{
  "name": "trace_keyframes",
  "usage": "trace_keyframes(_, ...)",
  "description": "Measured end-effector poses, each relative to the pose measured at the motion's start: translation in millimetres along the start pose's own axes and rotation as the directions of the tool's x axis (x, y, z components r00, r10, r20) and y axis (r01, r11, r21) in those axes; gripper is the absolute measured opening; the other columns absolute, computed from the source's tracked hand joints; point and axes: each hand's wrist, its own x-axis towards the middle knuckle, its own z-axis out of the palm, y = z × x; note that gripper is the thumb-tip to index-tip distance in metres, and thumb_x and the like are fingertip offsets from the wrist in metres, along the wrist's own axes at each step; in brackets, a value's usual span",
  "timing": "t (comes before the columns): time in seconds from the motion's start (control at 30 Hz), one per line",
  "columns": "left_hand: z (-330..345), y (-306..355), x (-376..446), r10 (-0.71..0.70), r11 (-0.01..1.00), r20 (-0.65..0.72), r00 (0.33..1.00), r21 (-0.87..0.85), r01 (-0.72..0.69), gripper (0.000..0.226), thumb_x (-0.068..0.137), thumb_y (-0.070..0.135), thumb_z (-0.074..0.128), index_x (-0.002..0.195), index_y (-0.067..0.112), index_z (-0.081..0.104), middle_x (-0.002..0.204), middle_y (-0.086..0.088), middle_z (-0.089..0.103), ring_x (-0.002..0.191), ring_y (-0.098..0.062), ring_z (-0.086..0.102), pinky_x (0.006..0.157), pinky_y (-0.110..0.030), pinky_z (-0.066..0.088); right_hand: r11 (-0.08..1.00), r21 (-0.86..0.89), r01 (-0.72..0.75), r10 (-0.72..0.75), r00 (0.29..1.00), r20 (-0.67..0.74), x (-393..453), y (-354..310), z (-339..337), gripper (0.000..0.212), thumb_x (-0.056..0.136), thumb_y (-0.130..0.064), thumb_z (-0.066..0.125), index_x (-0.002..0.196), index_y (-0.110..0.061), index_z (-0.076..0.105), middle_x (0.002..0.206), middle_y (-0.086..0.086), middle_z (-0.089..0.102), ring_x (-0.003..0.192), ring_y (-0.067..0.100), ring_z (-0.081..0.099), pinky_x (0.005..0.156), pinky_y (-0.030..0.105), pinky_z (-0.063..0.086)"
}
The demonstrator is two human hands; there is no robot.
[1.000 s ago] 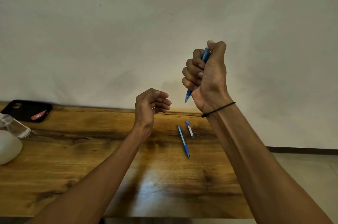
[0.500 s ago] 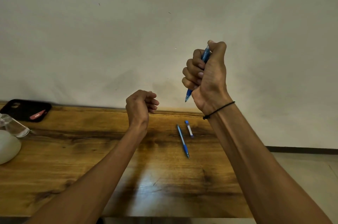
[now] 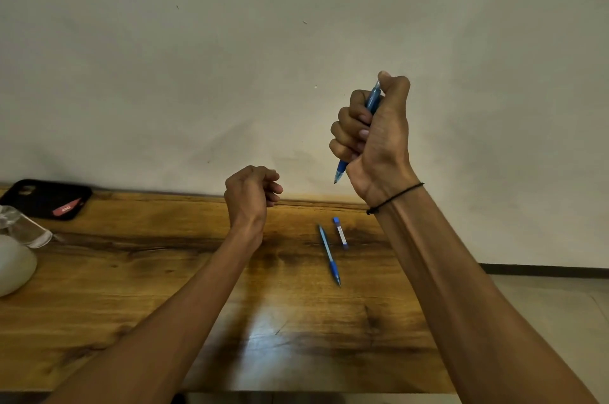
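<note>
Right fist grips a blue pen above the table; left hand curled, holds nothing seen.

Case, bottle and a white lump sit at the table's 9 o'clock edge. The left hand hovers mid-table, loosely clenched. At its 4 o'clock a second pen and a small tube lie flat, just beside each other. The right hand, raised at 2 o'clock, wraps the pen, thumb over the top end, tip pointing to 7 o'clock. The pen looks light, stiff and probably slick plastic, so it is best held at the grip near the tip.
</note>
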Motion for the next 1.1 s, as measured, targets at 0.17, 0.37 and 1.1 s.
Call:
trace_keyframes(0.17, 0.6, -0.1, -0.5, 0.004, 1.000, 0.004, 1.000, 0.000, -0.004, 0.026, 0.094, 0.012, 0.053, 0.085, 0.004, 0.076, 0.067, -0.010, 0.072, 0.057, -0.017, 0.061, 0.053, -0.027, 0.050, 1.000, -0.022, 0.004, -0.004, 1.000, 0.008, 0.6, 0.0, -0.1, 0.059, 0.106, -0.045, 0.026, 0.054, -0.020, 0.028, 0.043, -0.007, 0.023, 0.040, 0.010, 0.015, 0.041, 0.020, 0.017)
trace_keyframes(0.37, 0.7, -1.1, -0.1, 0.024, 0.999, 0.007, 1.000, 0.023, -0.025, 0.026, 0.096, 0.012, 0.053, 0.086, 0.005, 0.076, 0.070, -0.012, 0.072, 0.061, -0.019, 0.063, 0.056, -0.029, 0.051, 1.000, -0.024, 0.002, -0.001, 1.000, 0.024, 0.5, 1.2, 0.6, 0.058, 0.107, -0.044, 0.025, 0.054, -0.019, 0.028, 0.042, -0.007, 0.023, 0.039, 0.010, 0.015, 0.041, 0.019, 0.017)
trace_keyframes(1.1, 0.5, -2.5, 0.9, 0.017, 1.000, 0.013, 1.000, 0.002, -0.017, 0.023, 0.091, 0.011, 0.055, 0.082, 0.006, 0.075, 0.064, -0.009, 0.070, 0.055, -0.016, 0.061, 0.052, -0.026, 0.049, 1.000, -0.001, 0.004, -0.004, 1.000, -0.001, 0.9, 0.1, 0.2, 0.057, 0.106, -0.044, 0.026, 0.055, -0.019, 0.028, 0.043, -0.006, 0.022, 0.040, 0.010, 0.015, 0.041, 0.019, 0.017)
